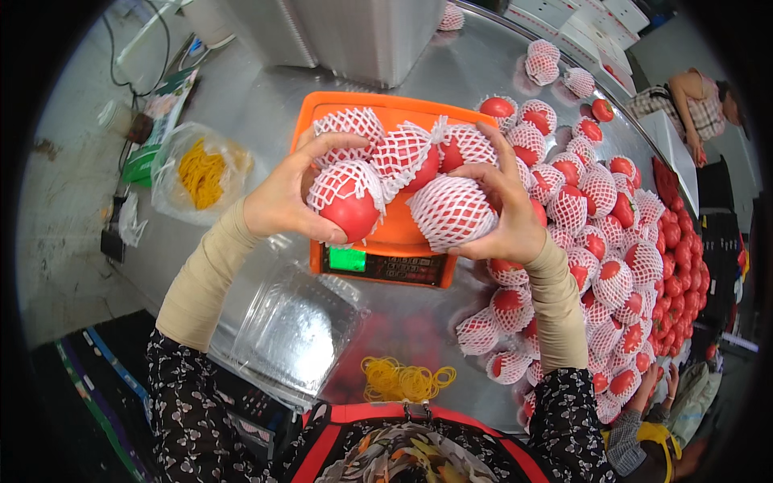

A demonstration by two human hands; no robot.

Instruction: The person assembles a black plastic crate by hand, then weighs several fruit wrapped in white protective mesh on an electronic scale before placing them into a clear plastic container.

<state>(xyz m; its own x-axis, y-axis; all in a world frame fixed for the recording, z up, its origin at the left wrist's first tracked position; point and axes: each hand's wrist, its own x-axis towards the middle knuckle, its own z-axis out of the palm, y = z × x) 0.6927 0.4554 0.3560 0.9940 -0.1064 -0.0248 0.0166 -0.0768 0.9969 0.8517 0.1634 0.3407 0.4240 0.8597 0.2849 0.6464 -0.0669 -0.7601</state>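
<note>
An orange digital scale point(395, 232) with a lit green display stands on the metal table before me. My left hand point(284, 193) grips a red tomato in a white foam net point(347, 208) over the scale's left front; part of its skin shows bare. On the right, my right hand point(510, 211) holds another tomato, almost fully covered by its foam net point(453, 211). Behind these two, several more netted tomatoes point(410, 157) sit on the orange pan. Where the held tomatoes touch the pan, if at all, is hidden.
A large heap of netted tomatoes point(598, 241) spreads to my right, with bare tomatoes point(676, 278) beyond. Clear plastic trays point(290, 332) lie front left. Yellow rubber bands point(404, 379) lie near my waist; a bag point(202, 172) holds more. Metal boxes point(362, 36) stand behind. Two other people are at right.
</note>
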